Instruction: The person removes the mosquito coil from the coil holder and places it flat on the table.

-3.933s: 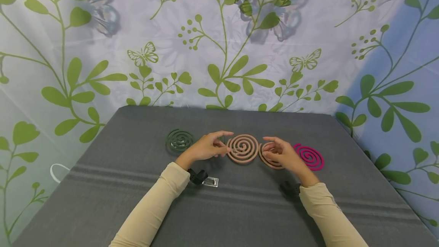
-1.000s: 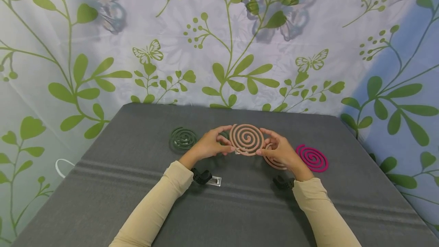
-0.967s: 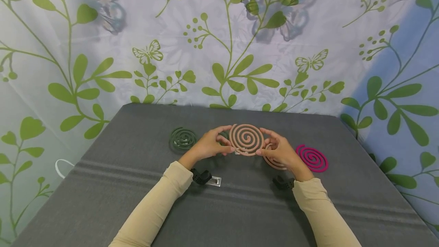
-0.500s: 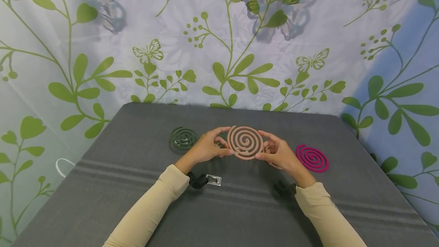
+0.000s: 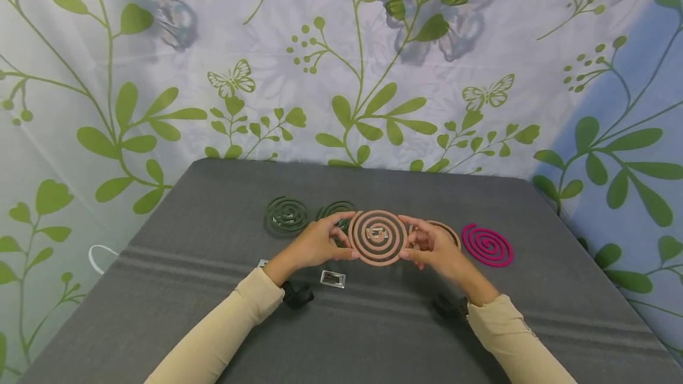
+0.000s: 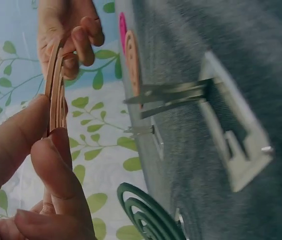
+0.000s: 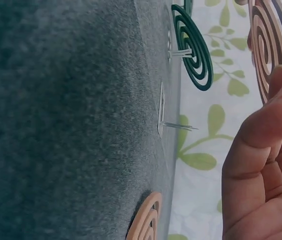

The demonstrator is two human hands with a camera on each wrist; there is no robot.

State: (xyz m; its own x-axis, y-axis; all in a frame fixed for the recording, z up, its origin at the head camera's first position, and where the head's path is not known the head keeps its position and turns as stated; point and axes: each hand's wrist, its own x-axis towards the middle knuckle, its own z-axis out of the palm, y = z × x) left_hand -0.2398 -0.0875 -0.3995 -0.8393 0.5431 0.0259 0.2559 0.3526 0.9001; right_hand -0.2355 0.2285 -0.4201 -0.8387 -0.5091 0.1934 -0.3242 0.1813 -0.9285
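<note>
A light-brown mosquito coil (image 5: 377,249) is held off the table between my two hands. My left hand (image 5: 322,242) pinches its left edge, thumb below and index finger above. The right hand (image 5: 432,249) pinches its right edge in the same way. In the left wrist view, the coil (image 6: 56,95) appears nearly edge-on. A metal coil stand (image 5: 376,233) shows through the rings, behind the coil. In the right wrist view, that stand's upright prongs (image 7: 178,125) stand apart from the held coil (image 7: 264,42).
Two dark-green coils (image 5: 286,216) lie to the left; one sits raised on prongs in the right wrist view. Another light-brown coil (image 5: 452,233), partly hidden, and a pink coil (image 5: 487,245) lie right. A second metal stand (image 5: 333,279) sits nearer, with prongs up.
Earlier the right hand was off the coil, over the other brown one. Then both hands raised the coil; over the last second it has come nearer to me, uncovering the second green coil.
</note>
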